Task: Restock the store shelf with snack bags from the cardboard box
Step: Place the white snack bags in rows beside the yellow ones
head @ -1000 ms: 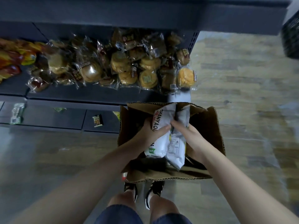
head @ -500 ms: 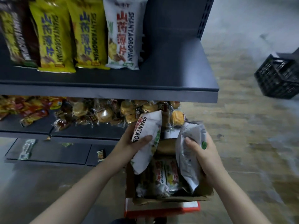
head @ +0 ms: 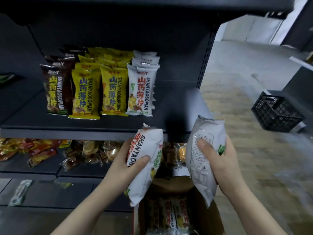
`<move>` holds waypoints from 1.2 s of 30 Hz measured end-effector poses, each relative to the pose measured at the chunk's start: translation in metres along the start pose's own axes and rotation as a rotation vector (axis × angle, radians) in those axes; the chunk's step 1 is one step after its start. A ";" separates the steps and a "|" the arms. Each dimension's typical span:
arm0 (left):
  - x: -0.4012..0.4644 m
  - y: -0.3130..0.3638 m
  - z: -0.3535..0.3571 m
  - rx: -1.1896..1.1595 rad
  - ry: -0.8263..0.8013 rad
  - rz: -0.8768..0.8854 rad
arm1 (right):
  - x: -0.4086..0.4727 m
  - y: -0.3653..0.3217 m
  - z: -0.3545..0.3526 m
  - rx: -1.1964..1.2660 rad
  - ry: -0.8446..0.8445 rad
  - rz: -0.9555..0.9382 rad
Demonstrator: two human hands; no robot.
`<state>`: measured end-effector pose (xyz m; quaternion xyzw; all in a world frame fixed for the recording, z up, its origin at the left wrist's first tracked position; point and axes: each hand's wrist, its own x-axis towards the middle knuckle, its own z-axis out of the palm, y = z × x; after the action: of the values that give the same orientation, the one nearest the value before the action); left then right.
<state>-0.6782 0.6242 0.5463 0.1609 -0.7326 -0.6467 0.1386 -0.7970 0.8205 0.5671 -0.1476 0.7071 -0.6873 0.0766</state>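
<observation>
The left hand [head: 126, 164] grips a white snack bag [head: 145, 160] with its thumb curled over the front, where "SHANYAOBOPIAN" runs in black beside red characters. The right hand [head: 218, 160] grips a second white bag [head: 204, 158] turned back-side out; its fine print is too small to read. Both bags are held tilted, just below the front edge of the dark shelf [head: 84, 133] and above the open cardboard box [head: 210, 216], which holds more bags of the same label. On the shelf stand rows of the same brand: a brown row [head: 55, 89], two yellow rows [head: 84, 90] and [head: 112, 92], and a white row [head: 141, 89] at the right. To the right of the white row the shelf board lies bare up to the perforated upright [head: 205, 53]. Below, wrapped pastries [head: 91, 152] and red and orange packets [head: 32, 150] crowd the lower shelf. A black plastic crate [head: 276, 112] sits on the floor well to the right
</observation>
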 end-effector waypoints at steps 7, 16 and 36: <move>0.024 0.030 -0.023 -0.008 0.085 0.135 | 0.013 -0.023 0.022 -0.028 0.047 -0.063; 0.049 0.050 -0.025 -0.029 0.091 0.197 | 0.041 -0.036 0.044 -0.135 0.129 -0.164; 0.204 0.038 0.108 0.160 0.391 0.341 | 0.215 0.012 0.016 0.040 0.245 -0.191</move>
<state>-0.9102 0.6414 0.5693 0.1676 -0.7571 -0.5108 0.3712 -0.9964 0.7384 0.5749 -0.1278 0.6801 -0.7182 -0.0729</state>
